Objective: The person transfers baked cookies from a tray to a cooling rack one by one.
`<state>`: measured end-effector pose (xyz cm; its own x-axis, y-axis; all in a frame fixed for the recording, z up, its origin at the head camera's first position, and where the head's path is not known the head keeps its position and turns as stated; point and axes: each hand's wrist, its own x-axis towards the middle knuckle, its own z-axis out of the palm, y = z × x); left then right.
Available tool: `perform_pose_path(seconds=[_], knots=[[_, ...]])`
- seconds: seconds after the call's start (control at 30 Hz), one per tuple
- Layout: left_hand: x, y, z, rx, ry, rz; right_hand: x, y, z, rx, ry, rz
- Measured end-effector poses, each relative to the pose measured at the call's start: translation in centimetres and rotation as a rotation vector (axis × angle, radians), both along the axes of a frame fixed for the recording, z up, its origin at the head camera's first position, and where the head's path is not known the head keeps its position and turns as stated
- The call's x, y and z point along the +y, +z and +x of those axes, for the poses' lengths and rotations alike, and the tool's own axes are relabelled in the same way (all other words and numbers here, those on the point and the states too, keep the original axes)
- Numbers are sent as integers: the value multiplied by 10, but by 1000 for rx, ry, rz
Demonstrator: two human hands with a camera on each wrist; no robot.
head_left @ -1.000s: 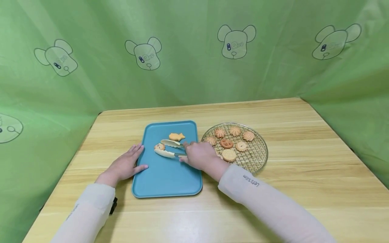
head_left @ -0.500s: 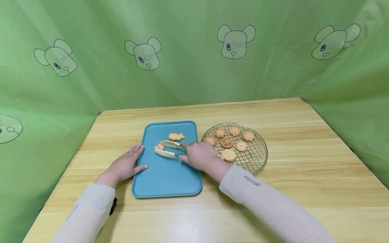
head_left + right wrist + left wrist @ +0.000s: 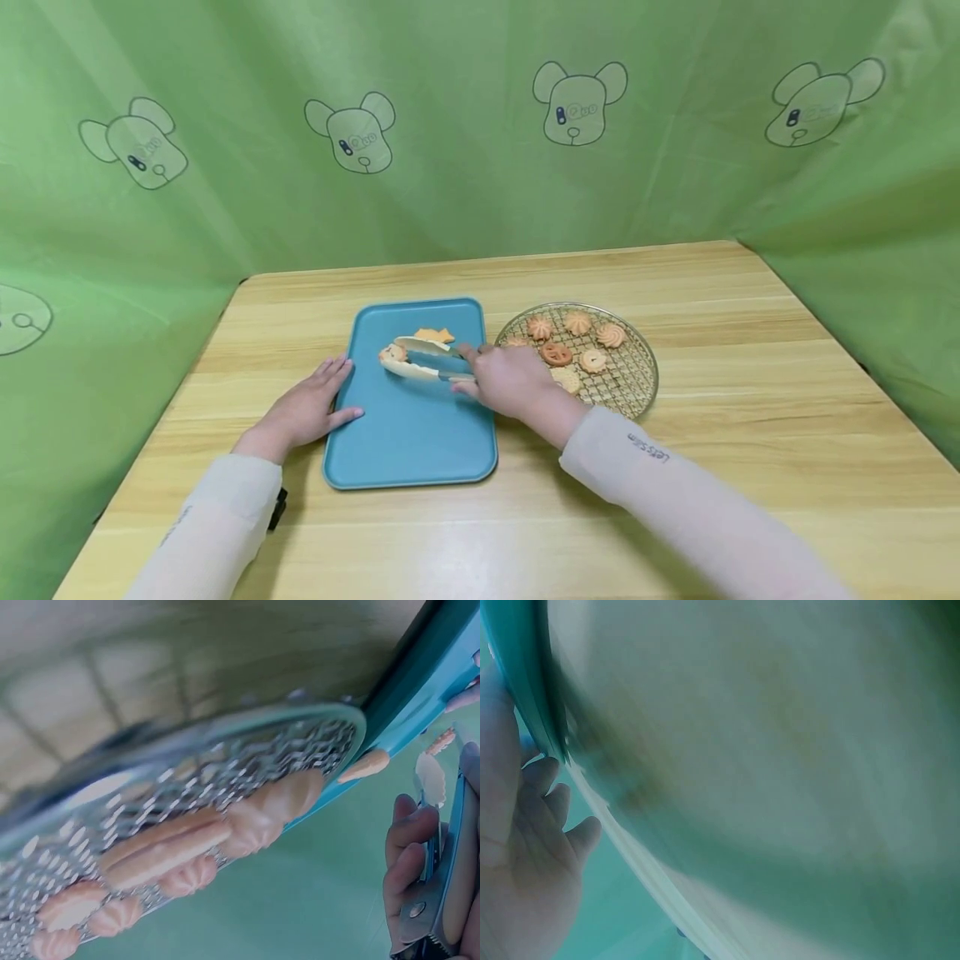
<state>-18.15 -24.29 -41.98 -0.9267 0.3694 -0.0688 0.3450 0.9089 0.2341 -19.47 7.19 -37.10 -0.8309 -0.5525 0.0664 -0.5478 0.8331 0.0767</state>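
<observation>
My right hand grips a pair of tongs with cream-coloured tips, held over the blue tray. Between those tips is a small round cookie with dark spots. Behind the upper tip, partly covered by it, lies a fish-shaped cookie. The right wrist view shows my fingers curled round the metal handles of the tongs. My left hand rests at the tray's left rim, fingers extended and thumb lying over the edge. Seen from the left wrist, its fingers lie along the tray's side.
Right of the tray, a round wire rack holds several cookies, among them a swirled one and a brown pretzel-like one. My right hand and forearm cover its near left part. A green curtain hangs behind the wooden table.
The tongs and the spotted cookie have shifted slightly away from me, and my right hand has moved a little to the right. The upper tip now overlaps the fish-shaped cookie. My left hand stays put.
</observation>
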Motion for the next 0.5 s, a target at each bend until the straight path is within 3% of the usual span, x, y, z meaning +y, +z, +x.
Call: perform_pose_path(seconds=[0.5], knots=[[-1, 2, 0, 5, -10, -2, 44, 10, 5, 13, 3, -90]])
